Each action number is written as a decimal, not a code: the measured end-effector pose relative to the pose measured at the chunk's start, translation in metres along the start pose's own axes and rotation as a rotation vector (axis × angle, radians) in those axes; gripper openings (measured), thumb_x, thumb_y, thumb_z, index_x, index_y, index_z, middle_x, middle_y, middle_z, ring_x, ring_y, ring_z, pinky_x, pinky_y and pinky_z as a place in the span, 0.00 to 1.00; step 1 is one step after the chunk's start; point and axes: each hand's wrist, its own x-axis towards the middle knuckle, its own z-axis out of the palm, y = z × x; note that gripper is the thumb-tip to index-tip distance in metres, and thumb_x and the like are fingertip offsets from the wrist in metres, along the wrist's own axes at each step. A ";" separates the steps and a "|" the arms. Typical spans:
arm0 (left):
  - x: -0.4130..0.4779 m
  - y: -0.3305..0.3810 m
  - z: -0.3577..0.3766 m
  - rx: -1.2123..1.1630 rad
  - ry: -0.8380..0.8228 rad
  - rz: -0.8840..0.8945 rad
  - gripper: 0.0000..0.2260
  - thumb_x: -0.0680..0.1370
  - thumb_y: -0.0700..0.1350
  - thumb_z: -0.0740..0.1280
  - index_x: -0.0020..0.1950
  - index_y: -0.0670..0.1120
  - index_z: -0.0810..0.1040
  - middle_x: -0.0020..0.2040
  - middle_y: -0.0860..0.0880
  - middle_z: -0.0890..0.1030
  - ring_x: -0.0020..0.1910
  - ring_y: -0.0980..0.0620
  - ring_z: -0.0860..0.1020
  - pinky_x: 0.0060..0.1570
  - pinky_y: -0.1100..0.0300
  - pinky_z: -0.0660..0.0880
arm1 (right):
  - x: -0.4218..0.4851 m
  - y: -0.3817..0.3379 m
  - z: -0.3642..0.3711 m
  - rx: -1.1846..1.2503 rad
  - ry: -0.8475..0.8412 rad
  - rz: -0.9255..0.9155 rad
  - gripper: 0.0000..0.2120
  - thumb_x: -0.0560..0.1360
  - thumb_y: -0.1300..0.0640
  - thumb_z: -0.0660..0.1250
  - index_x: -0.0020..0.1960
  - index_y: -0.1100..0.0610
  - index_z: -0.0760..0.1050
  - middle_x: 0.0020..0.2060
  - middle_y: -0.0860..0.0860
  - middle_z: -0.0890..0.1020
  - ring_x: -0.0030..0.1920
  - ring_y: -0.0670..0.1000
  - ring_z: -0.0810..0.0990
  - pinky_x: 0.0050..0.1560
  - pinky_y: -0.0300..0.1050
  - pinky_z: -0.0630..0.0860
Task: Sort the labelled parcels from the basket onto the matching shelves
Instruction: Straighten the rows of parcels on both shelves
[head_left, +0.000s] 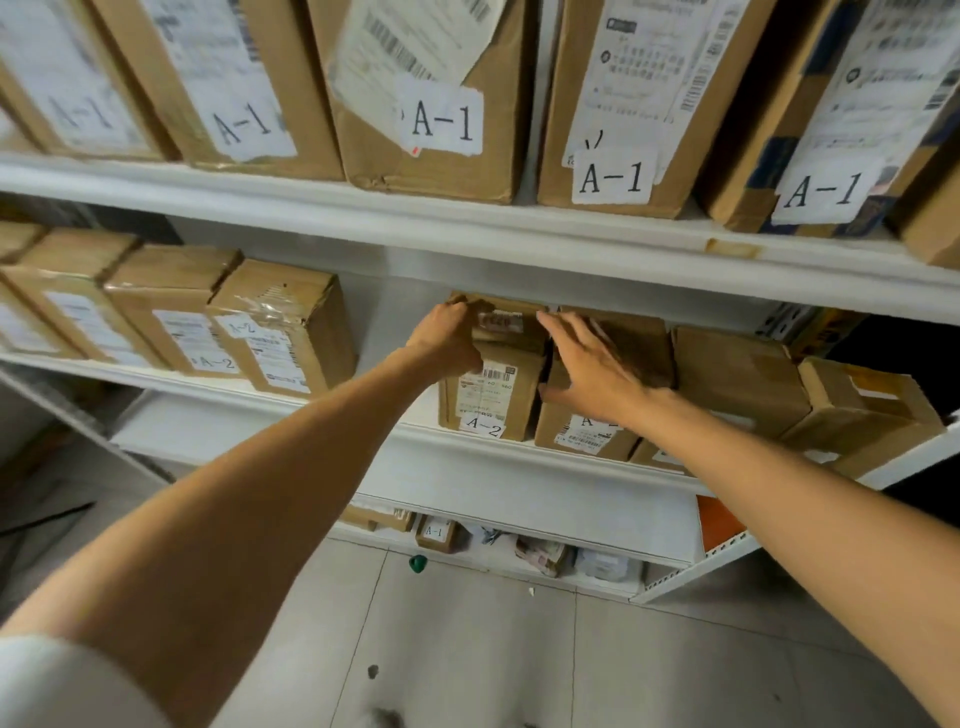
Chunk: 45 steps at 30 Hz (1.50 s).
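Head view, parcel in hand: small brown cardboard parcel with a white "A-2" label, standing upright at the near edge of the white metal middle shelf, just right of the open gap in the row.
Head view, left hand: grip closed over the parcel's top left corner, fingers curled across the top face; held high, probably so the label stays readable facing outward.
Head view, right hand: grip wide, fingers spread flat, resting on the neighbouring brown cardboard box just right of the parcel; seemingly bracing that box so the parcel can settle snugly beside it.
Head view, why this shelf: label on the parcel reads "A-2", matching the taped brown A-2 boxes at far left of the same shelf.
Head view, upper shelf: large brown cardboard boxes marked "A-1" standing side by side, labels outward; kept apart from the A-2 level by code.
Head view, lower shelf: small box labelled "A-1" and loose packets lying near the grey tiled floor; contents otherwise too small to tell.
Head view, basket: not in view.
Stage, as a judgement: placement nearly complete; parcel appears seated, with only squaring against its neighbour and release remaining.
Risk, as a judgement: parcel sits close to the shelf lip, so a careless release could tip it forward.
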 end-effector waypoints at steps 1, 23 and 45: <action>-0.005 -0.005 -0.006 0.008 0.009 0.009 0.32 0.69 0.39 0.74 0.72 0.50 0.69 0.67 0.45 0.73 0.63 0.44 0.73 0.59 0.55 0.72 | 0.004 -0.014 0.002 -0.016 -0.003 -0.042 0.44 0.71 0.53 0.74 0.78 0.55 0.51 0.75 0.55 0.57 0.74 0.58 0.56 0.73 0.55 0.57; -0.059 -0.353 -0.139 0.235 0.115 -0.152 0.32 0.70 0.34 0.71 0.72 0.49 0.67 0.68 0.43 0.69 0.65 0.44 0.70 0.61 0.54 0.73 | 0.192 -0.308 0.108 -0.180 0.011 -0.110 0.32 0.76 0.65 0.64 0.76 0.60 0.54 0.76 0.58 0.52 0.76 0.62 0.50 0.75 0.53 0.52; -0.009 -0.370 -0.119 0.271 0.088 0.088 0.29 0.72 0.47 0.74 0.72 0.55 0.69 0.70 0.48 0.70 0.66 0.43 0.70 0.63 0.45 0.70 | 0.190 -0.267 0.132 -0.093 0.110 -0.073 0.37 0.75 0.68 0.66 0.78 0.51 0.54 0.77 0.52 0.58 0.77 0.56 0.53 0.75 0.47 0.49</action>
